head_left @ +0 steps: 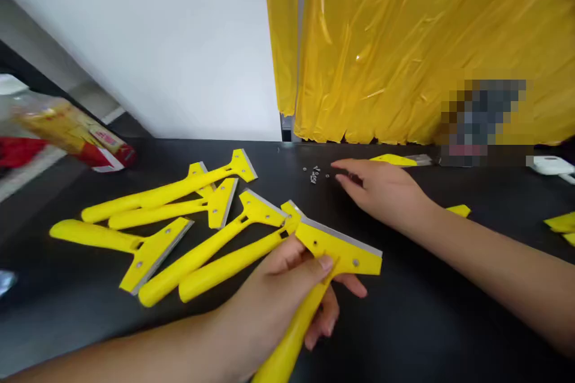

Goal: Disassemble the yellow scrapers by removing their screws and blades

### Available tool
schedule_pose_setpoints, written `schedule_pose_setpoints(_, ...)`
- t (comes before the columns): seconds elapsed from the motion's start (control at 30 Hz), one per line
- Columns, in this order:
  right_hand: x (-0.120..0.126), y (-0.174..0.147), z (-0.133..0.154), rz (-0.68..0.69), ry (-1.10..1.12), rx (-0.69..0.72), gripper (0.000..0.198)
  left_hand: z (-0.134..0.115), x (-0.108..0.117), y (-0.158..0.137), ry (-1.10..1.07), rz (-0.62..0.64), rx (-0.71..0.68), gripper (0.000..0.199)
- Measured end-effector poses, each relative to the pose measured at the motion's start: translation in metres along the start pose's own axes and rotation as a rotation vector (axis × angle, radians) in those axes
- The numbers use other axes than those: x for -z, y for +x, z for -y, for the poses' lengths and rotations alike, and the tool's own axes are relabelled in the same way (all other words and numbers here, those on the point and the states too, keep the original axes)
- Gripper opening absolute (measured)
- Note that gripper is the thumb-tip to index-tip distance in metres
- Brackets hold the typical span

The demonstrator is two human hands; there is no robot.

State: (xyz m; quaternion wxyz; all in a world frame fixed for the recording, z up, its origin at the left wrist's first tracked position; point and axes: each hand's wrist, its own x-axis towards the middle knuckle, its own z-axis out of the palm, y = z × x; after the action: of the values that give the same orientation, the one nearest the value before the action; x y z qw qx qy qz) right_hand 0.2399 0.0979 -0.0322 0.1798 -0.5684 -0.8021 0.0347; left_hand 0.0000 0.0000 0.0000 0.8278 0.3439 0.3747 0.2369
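My left hand is closed around the yellow handle of a scraper. Its thumb presses near the neck, and the wide head with its metal blade edge points away from me. A screw shows at the head's right side and a dark hole at its left. My right hand reaches over the table, thumb and forefinger apart with nothing visible between them. Just left of those fingertips lies a small scatter of tiny metal nuts. Several more yellow scrapers lie loosely grouped to the left, some overlapping.
At the back stand a white panel and hanging yellow plastic sheeting. A yellow-and-red packet sits at the left. Beyond my right hand lie a yellow tool and a white plastic object; more yellow pieces are at the right edge.
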Motion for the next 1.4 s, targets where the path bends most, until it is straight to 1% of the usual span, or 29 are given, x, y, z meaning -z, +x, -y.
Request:
schedule_pose_setpoints(0.1,-0.005,0.001,0.004,0.04,-0.001,0.036,0.035,-0.001,-0.005,-0.002,-0.044,-0.031,0.021,0.015)
schedule_pose_setpoints(0.2,-0.009,0.0,0.008,0.068,0.012,0.043,0.03,-0.005,-0.005,-0.002,-0.053,-0.05,0.008,0.015)
schedule_pose_setpoints(0.27,-0.011,-0.001,0.01,0.079,0.034,0.034,0.026,-0.008,-0.002,-0.002,-0.035,-0.036,-0.003,0.021)
schedule_pose_setpoints(0.37,-0.013,-0.002,0.013,0.108,0.085,0.002,0.015,-0.015,0.005,-0.004,0.023,0.032,-0.01,0.036)
schedule_pose_setpoints(0.47,-0.007,-0.005,0.019,0.16,0.179,-0.042,0.005,-0.019,0.008,-0.005,0.069,0.076,-0.063,0.037)
schedule_pose_setpoints(0.57,0.011,-0.009,0.028,0.232,0.363,-0.11,0.002,-0.019,0.008,-0.004,0.098,0.062,-0.1,0.034)
schedule_pose_setpoints(0.63,0.027,-0.013,0.035,0.328,0.545,-0.172,0.011,-0.017,0.007,-0.002,0.112,0.047,-0.114,0.033)
schedule_pose_setpoints(0.73,0.047,-0.018,0.044,0.538,0.837,-0.259,0.028,-0.014,0.006,0.001,0.122,0.057,-0.136,0.029)
schedule_pose_setpoints(0.83,0.054,-0.021,0.048,0.72,1.07,-0.38,0.028,-0.012,0.007,0.002,0.125,0.09,-0.13,0.028)
schedule_pose_setpoints(0.9,0.053,-0.022,0.048,0.792,1.17,-0.45,0.026,-0.012,0.007,0.001,0.125,0.113,-0.122,0.028)
schedule_pose_setpoints(1.0,0.052,-0.023,0.047,0.843,1.273,-0.504,0.026,-0.012,0.008,0.0,0.124,0.12,-0.12,0.027)
schedule_pose_setpoints(1.1,0.055,-0.023,0.044,0.857,1.381,-0.529,0.026,-0.011,0.01,0.0,0.109,0.109,-0.121,0.026)
schedule_pose_setpoints(1.27,0.059,-0.024,0.035,0.883,1.464,-0.473,0.038,-0.01,0.012,0.002,0.078,0.093,-0.131,0.027)
schedule_pose_setpoints(1.4,0.06,-0.024,0.033,0.911,1.454,-0.423,0.033,-0.012,0.011,0.002,0.091,0.101,-0.124,0.025)
